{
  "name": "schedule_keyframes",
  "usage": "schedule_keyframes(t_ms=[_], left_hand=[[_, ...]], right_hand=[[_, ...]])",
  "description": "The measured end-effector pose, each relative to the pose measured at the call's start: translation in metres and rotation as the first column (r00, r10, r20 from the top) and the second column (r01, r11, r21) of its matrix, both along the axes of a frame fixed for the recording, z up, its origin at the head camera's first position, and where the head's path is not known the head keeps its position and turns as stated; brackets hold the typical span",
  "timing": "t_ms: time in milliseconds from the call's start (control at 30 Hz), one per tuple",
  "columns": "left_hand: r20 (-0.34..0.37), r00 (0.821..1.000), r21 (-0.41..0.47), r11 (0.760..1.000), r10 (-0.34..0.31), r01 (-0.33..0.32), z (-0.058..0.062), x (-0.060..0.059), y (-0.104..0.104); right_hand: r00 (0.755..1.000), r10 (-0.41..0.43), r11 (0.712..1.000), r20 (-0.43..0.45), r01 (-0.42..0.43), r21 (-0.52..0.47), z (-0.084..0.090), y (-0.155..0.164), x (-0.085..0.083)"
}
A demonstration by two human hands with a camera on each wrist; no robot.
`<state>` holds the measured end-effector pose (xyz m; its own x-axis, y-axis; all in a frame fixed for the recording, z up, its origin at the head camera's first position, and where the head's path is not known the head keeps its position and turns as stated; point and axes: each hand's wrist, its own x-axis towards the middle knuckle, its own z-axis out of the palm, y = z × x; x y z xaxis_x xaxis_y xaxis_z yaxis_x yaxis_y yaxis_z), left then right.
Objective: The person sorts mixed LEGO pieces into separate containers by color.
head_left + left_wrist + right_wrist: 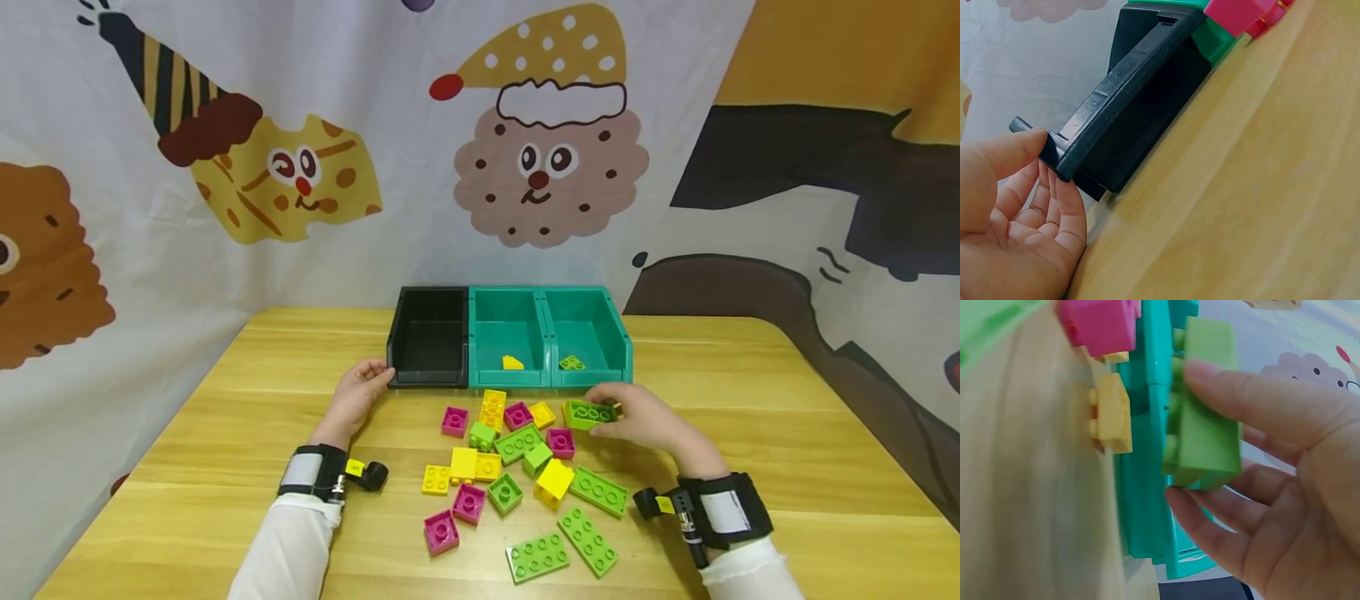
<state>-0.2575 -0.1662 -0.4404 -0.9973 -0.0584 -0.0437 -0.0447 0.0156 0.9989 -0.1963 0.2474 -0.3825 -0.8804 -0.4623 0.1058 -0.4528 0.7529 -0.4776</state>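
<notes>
My left hand [381,377] pinches the front left corner of an empty black bin [427,379]. In the left wrist view the thumb lies on the corner lip of the bin [1141,106] and the fingers [1067,199] sit under it. My right hand [607,410] grips a green 2x4 brick [587,413] just in front of the right teal bin [594,377], a little above the table. In the right wrist view the brick [1210,434] stands on edge between thumb and fingers [1210,525].
The middle teal bin [510,379] holds a yellow piece [512,362]; the right one holds a small green piece [572,362]. Several loose green, yellow and pink bricks [517,467] lie between my hands. A cartoon-printed cloth [300,167] hangs behind the wooden table [787,433].
</notes>
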Motion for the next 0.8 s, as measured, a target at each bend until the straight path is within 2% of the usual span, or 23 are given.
schedule_keyframes(t_ms=[133, 267, 367, 567, 800], left_hand=[[0.002, 1.000, -0.002, 1.000, 0.002, -0.002, 0.000, 0.000, 0.000], [0.008, 1.000, 0.004, 1.000, 0.001, -0.001, 0.002, 0.001, 0.000], [0.013, 1.000, 0.012, 1.000, 0.003, -0.003, 0.002, 0.001, 0.000], [0.008, 1.000, 0.014, 1.000, 0.004, -0.004, 0.002, 0.001, 0.000], [0.015, 1.000, 0.001, 1.000, -0.002, 0.002, 0.004, 0.002, 0.000]], right_hand=[[0.993, -0.108, 0.992, -0.041, 0.104, -0.071, 0.006, -0.001, -0.007], [0.970, -0.241, 0.961, -0.023, 0.235, -0.145, 0.012, -0.005, -0.015], [0.951, -0.308, 0.938, -0.010, 0.302, -0.171, 0.013, -0.007, -0.021], [0.926, -0.376, 0.916, -0.039, 0.365, -0.163, 0.008, -0.012, -0.038], [0.889, -0.439, 0.898, -0.133, 0.437, -0.043, 0.000, -0.022, -0.055]])
